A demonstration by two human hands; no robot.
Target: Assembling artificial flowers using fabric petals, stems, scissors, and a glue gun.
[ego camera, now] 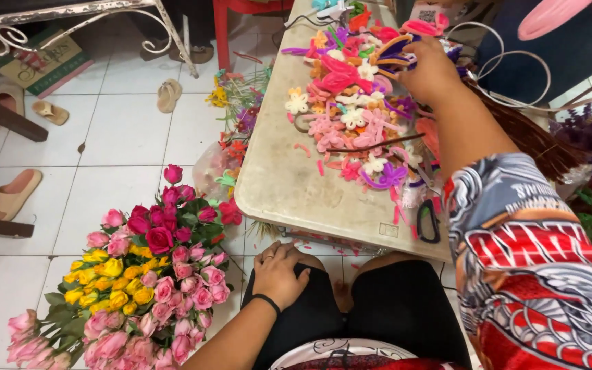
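My left hand rests flat on my left knee, fingers slightly spread, holding nothing; a black band circles the wrist. My right hand reaches far across the beige table into a heap of pipe-cleaner flowers, pink, white, orange and purple. Its fingers are closed around purple and orange pipe-cleaner pieces at the far side of the heap. The sleeve on that arm is red, white and grey patterned.
A big bunch of pink, red and yellow roses stands on the tiled floor at my left. Black-handled scissors lie near the table's front edge. Sandals and a metal bench lie further left. More flowers lean beside the table.
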